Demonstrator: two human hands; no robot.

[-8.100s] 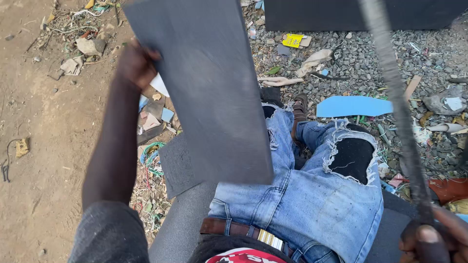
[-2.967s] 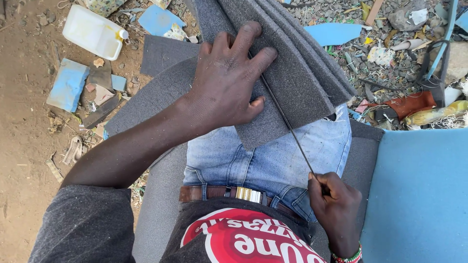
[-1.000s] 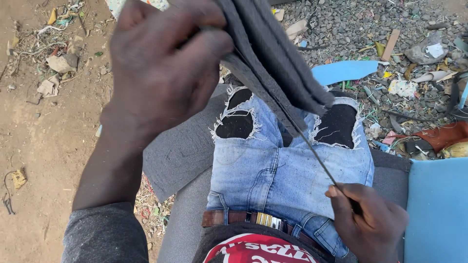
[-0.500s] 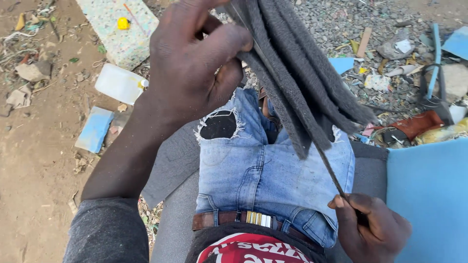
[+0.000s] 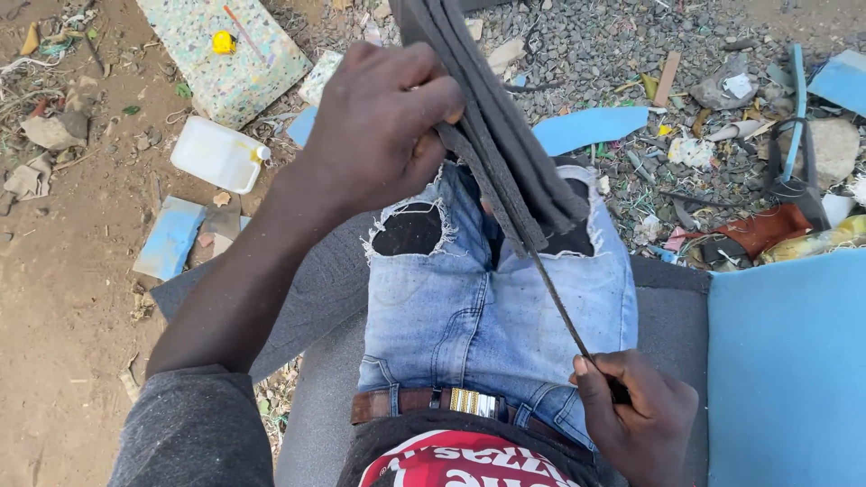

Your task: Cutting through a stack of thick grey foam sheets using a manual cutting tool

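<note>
Lowered slightly, the folded dark-grey foam sheet [image 5: 505,135] shows layered edges.

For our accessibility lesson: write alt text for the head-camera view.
A seated person's left hand grips folded grey foam sheets while the right hand draws a thin blade along their edge, above torn blue jeans and littered ground.
</note>
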